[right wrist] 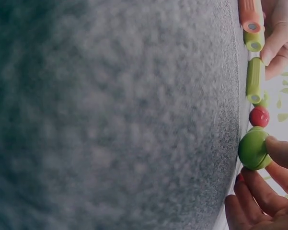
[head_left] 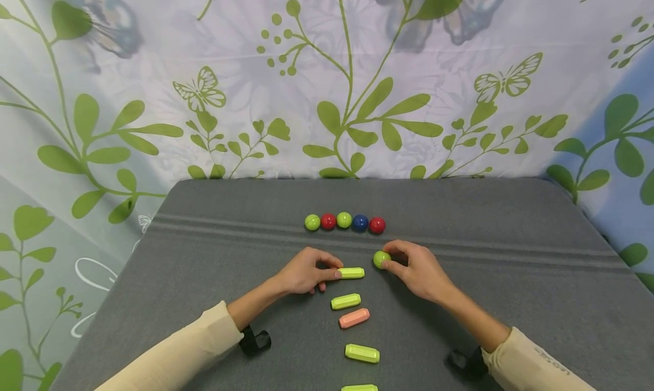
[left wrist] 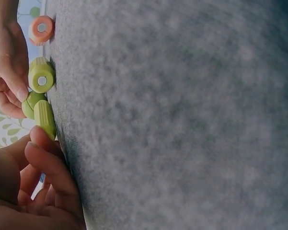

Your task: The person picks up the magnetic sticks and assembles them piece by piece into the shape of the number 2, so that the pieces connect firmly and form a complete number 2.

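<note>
My left hand [head_left: 308, 272] pinches the left end of a yellow-green magnetic rod [head_left: 352, 273] between thumb and finger. To its right, my right hand [head_left: 420, 267] holds a green ball [head_left: 381, 259] by its right side, thumb in front and a finger behind. A small gap separates ball and rod in the head view. In the right wrist view the ball [right wrist: 253, 149] shows a seam, and the rod [right wrist: 254, 80] has a round metal end. The left wrist view shows the pinched rod [left wrist: 44, 118] overlapping the ball.
Beyond the hands, several balls form a row: green [head_left: 313, 222], red [head_left: 328, 221], green [head_left: 344, 219], blue [head_left: 360, 223], red [head_left: 377, 225]. Toward me lie a yellow-green rod [head_left: 346, 301], an orange rod [head_left: 354, 318] and two more yellow-green rods [head_left: 362, 353]. A patterned curtain [head_left: 245, 84] hangs behind the grey table [head_left: 230, 204].
</note>
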`<state>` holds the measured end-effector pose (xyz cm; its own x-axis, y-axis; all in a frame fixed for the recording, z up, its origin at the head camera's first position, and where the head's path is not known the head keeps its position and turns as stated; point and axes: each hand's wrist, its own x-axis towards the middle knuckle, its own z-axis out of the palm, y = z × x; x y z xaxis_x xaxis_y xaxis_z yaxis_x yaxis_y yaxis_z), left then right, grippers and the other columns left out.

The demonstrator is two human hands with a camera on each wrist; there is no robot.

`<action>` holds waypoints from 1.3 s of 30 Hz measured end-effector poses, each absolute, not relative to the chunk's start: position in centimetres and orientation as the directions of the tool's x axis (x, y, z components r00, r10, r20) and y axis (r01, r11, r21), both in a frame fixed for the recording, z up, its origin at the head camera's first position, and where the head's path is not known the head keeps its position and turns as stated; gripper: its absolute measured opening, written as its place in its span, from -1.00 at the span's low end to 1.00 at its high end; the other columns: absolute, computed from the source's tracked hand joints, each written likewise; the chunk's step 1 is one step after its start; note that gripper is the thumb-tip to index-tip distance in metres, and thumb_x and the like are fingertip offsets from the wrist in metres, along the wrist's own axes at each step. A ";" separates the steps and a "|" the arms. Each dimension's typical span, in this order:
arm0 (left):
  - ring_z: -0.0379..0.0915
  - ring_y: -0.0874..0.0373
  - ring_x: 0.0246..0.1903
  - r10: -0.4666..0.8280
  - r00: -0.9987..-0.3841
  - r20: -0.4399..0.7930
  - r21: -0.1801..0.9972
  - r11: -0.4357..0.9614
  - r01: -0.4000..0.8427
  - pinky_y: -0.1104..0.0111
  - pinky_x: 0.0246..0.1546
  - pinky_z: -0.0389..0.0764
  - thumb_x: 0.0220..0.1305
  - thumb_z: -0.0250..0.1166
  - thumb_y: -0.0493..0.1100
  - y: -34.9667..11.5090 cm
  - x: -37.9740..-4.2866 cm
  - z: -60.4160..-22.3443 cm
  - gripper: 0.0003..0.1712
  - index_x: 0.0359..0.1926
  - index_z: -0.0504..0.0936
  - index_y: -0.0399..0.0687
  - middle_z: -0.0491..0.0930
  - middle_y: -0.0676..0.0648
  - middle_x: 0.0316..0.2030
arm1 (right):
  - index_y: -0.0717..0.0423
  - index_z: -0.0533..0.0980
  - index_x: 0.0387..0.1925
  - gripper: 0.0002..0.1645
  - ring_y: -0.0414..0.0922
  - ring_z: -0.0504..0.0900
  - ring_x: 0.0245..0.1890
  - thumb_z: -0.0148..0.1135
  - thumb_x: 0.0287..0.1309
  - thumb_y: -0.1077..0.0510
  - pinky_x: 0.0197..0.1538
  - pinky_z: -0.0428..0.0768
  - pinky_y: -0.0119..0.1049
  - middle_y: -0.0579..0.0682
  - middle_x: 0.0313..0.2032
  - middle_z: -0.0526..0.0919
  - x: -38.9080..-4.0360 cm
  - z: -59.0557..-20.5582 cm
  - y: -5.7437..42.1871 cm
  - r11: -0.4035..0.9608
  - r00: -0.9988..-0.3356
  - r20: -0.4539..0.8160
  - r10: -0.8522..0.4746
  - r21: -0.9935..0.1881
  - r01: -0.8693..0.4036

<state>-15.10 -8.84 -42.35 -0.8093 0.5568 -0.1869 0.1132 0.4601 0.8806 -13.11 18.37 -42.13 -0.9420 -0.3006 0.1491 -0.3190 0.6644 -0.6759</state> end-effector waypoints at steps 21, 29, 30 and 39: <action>0.56 0.16 -0.64 0.520 -0.834 -0.183 0.888 0.451 0.086 0.36 -0.70 0.53 0.41 0.25 -0.19 -8.6 -15.2 -42.3 -0.79 0.00 0.68 -0.11 0.62 -0.01 -0.22 | 0.15 0.60 -0.05 -0.74 0.02 0.62 -0.10 0.35 0.22 0.23 -0.03 0.54 0.04 0.02 -0.13 0.67 -13.3 -42.1 18.5 0.677 -0.939 0.119 -0.322 -0.664 -0.316; 0.54 0.17 -0.66 0.520 -0.839 -0.162 0.887 0.449 0.107 0.34 -0.70 0.53 0.41 0.25 -0.20 -7.4 -15.7 -42.2 -0.80 -0.01 0.68 -0.09 0.63 -0.01 -0.22 | 0.15 0.60 -0.06 -0.75 0.02 0.61 -0.10 0.35 0.22 0.23 -0.03 0.53 0.05 0.01 -0.13 0.67 -13.2 -41.9 18.6 0.684 -0.941 0.120 -0.316 -0.659 -0.314; 0.53 0.17 -0.67 0.520 -0.840 -0.155 0.891 0.442 0.109 0.35 -0.70 0.53 0.41 0.25 -0.20 -7.2 -15.9 -42.1 -0.80 -0.01 0.68 -0.10 0.63 -0.01 -0.21 | 0.15 0.60 -0.06 -0.75 0.02 0.61 -0.10 0.35 0.23 0.23 -0.03 0.53 0.05 0.01 -0.13 0.67 -13.2 -41.9 18.6 0.682 -0.941 0.120 -0.317 -0.660 -0.314; 0.54 0.16 -0.67 0.520 -0.845 -0.124 0.902 0.415 0.122 0.34 -0.69 0.53 0.41 0.25 -0.20 -6.0 -16.3 -41.8 -0.79 -0.01 0.68 -0.15 0.63 -0.04 -0.23 | 0.13 0.60 -0.07 -0.77 0.00 0.62 -0.10 0.33 0.24 0.23 -0.03 0.53 0.06 0.01 -0.13 0.67 -13.2 -41.8 18.6 0.683 -0.938 0.121 -0.326 -0.656 -0.322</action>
